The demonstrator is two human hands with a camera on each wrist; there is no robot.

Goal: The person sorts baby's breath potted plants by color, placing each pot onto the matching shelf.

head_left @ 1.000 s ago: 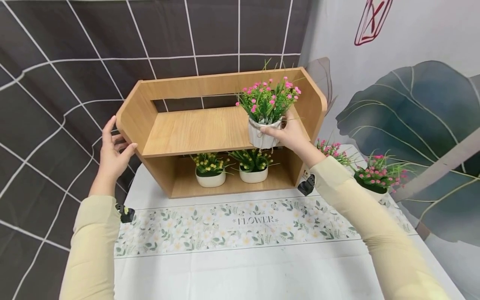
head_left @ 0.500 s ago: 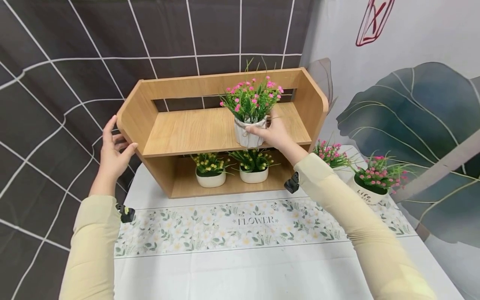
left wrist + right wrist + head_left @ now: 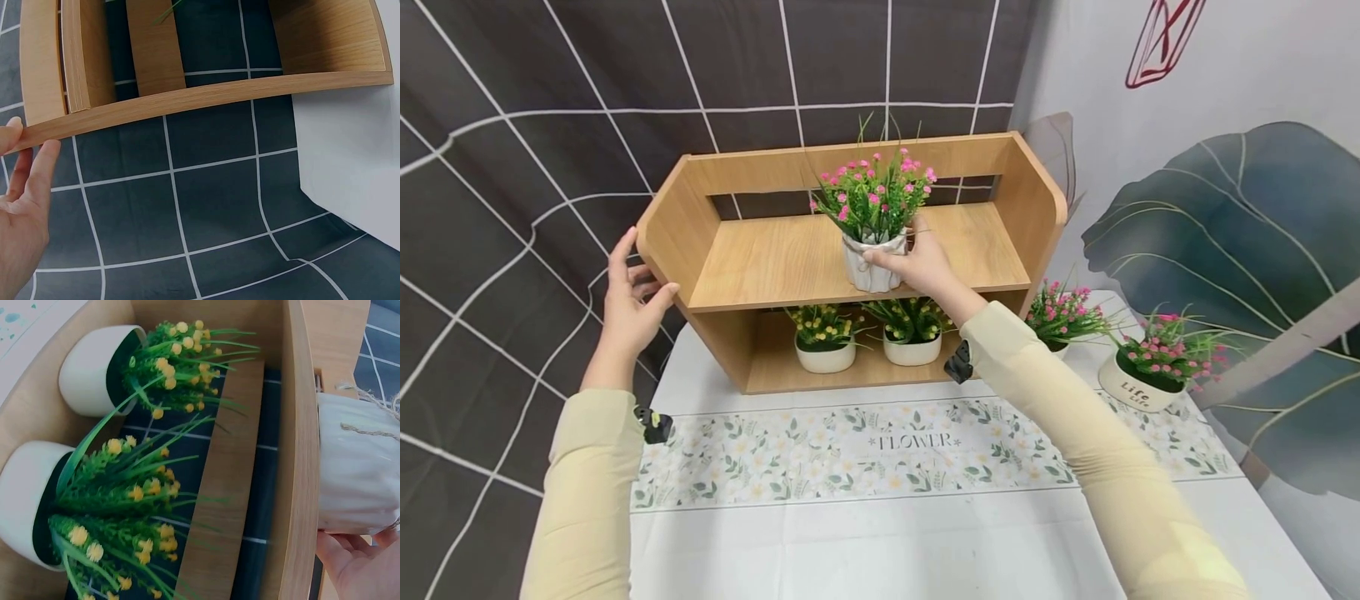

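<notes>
My right hand [image 3: 913, 262] grips a white ribbed flowerpot [image 3: 874, 265] from its right side, thumb across the front. Pink flowers and green grass [image 3: 876, 192] fill the pot, and twine is tied round it. It stands upright at the front of the upper board [image 3: 775, 258] of a wooden two-tier shelf [image 3: 1041, 208]. In the right wrist view, the fingers [image 3: 350, 550] show at the base of the pot [image 3: 359, 462]. My left hand [image 3: 631, 304] rests against the shelf's left side panel [image 3: 673, 221], thumb and forefinger spread along its edge.
Two white pots of yellow flowers [image 3: 826, 360] [image 3: 913, 350] stand on the lower tier. Right of the shelf are a pink-flowered plant [image 3: 1063, 315] and a white "Life" pot [image 3: 1138, 390]. A floral "FLOWER" strip [image 3: 917, 467] crosses the white tabletop [image 3: 887, 542]. Dark gridded cloth [image 3: 490, 350] hangs behind.
My right hand has carried the white flowerpot leftward along the front of the upper board. My left hand has stayed at the side panel.
</notes>
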